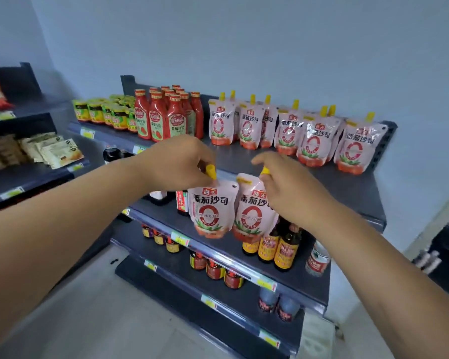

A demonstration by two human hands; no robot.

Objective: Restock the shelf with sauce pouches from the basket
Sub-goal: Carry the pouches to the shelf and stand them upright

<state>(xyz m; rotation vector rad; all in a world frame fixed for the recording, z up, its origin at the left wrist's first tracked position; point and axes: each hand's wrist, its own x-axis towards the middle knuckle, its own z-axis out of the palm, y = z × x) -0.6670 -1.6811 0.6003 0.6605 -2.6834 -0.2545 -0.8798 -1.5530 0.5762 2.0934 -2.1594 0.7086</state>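
Observation:
My left hand (178, 161) pinches the yellow cap of a pink tomato-sauce pouch (210, 209), which hangs in front of the top shelf's edge. My right hand (287, 185) grips the yellow spout of a second pouch (253, 212) right beside the first. Both pouches dangle upright, side by side and touching. On the dark top shelf (322, 177) behind them stands a row of several matching pouches (290, 130) with yellow caps. The basket is out of view.
Red ketchup bottles (166, 115) and green-lidded jars (106, 112) fill the top shelf's left part. Lower shelves hold dark sauce bottles (278, 247) and small jars (215, 270). Another shelf unit with snack packets (49, 151) stands to the left. The wall is behind.

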